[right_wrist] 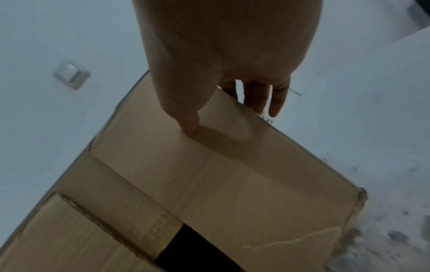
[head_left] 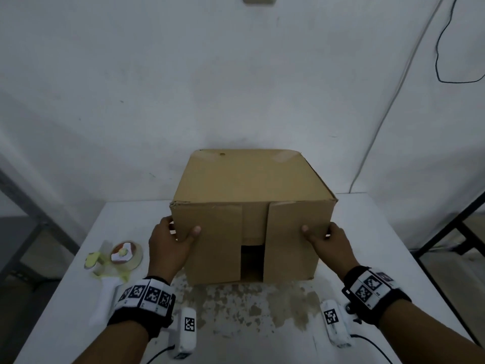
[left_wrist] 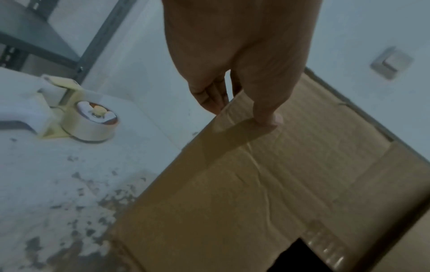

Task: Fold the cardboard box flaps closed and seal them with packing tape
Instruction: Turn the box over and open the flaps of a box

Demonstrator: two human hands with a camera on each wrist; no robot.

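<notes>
A brown cardboard box (head_left: 249,185) lies on its side on the white table (head_left: 78,324), its flapped end facing me. The two side flaps (head_left: 215,243) are folded in, leaving a dark gap (head_left: 252,264) between them. My left hand (head_left: 170,243) grips the box's left front edge, thumb (left_wrist: 265,117) on the flap and fingers round the side. My right hand (head_left: 328,240) grips the right front edge the same way, thumb (right_wrist: 188,127) on the right flap (right_wrist: 232,165). A tape dispenser (head_left: 118,258) with a roll of packing tape (left_wrist: 93,121) lies left of the box.
The table's paint is chipped (head_left: 249,311) just in front of the box. Two white tagged devices (head_left: 186,329) with cables lie near the front edge. A wall (head_left: 236,88) stands close behind the box, and metal shelf frames (head_left: 459,232) flank the table.
</notes>
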